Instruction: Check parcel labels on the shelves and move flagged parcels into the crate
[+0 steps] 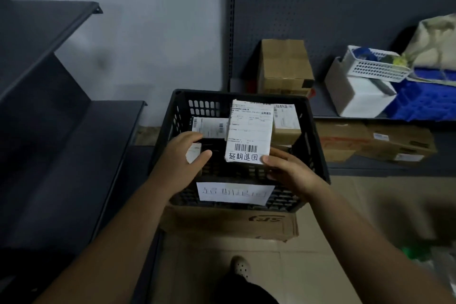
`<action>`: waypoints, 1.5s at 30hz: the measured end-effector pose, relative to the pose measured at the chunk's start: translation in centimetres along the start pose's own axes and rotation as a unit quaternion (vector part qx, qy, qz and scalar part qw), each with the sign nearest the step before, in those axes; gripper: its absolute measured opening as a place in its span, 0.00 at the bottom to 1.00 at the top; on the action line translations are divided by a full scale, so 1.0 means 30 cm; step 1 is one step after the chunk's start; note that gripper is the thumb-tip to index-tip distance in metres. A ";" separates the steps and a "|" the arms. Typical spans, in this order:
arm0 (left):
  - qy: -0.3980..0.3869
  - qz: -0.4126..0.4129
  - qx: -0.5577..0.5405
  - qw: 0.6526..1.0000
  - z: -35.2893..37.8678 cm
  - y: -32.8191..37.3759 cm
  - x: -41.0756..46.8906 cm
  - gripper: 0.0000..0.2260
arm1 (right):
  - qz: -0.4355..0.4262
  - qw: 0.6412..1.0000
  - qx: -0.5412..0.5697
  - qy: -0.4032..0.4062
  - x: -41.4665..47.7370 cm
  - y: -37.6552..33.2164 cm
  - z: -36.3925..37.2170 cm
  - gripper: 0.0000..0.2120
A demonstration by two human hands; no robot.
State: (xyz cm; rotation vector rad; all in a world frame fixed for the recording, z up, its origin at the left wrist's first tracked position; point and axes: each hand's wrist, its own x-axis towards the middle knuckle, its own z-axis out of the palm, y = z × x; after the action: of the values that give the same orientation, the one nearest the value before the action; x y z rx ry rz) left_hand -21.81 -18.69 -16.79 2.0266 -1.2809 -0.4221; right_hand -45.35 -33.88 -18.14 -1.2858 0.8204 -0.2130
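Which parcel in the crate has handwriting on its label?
The middle parcel, pinched by the right hand: handwritten characters sit under its barcode. The left parcel and the right parcel show printed labels only.

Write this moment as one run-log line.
phase: loading crate | right hand: holds labelled parcel | left hand: grips small box at crate

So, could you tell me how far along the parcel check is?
Done: two labelled parcels, a flat white one and a brown box, lie in the black crate. In hand: the right hand holds a handwritten-marked parcel over the crate, and the left hand grips a small white parcel inside it. Left: cardboard boxes on the right-hand shelves; whether any are flagged cannot be told.
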 end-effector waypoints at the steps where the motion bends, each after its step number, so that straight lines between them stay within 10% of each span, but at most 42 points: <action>1: -0.003 -0.011 -0.001 1.000 0.008 -0.022 0.042 0.21 | 0.012 1.000 0.001 -0.011 0.068 0.001 -0.013 0.26; 29: -0.095 -0.101 -0.039 0.990 0.173 -0.430 0.307 0.20 | 0.359 0.913 -0.104 -0.165 0.777 0.394 0.063 0.11; 45: -0.050 -0.129 -0.063 0.988 0.218 -0.501 0.340 0.18 | 0.371 0.896 -0.208 -0.128 0.890 0.539 0.135 0.20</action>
State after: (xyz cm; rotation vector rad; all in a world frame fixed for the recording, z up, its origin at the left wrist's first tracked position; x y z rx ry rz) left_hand -11.13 -26.09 -31.06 2.0903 -1.0236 -0.7166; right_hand -28.62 -41.04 -43.81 -1.2608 1.1016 0.7673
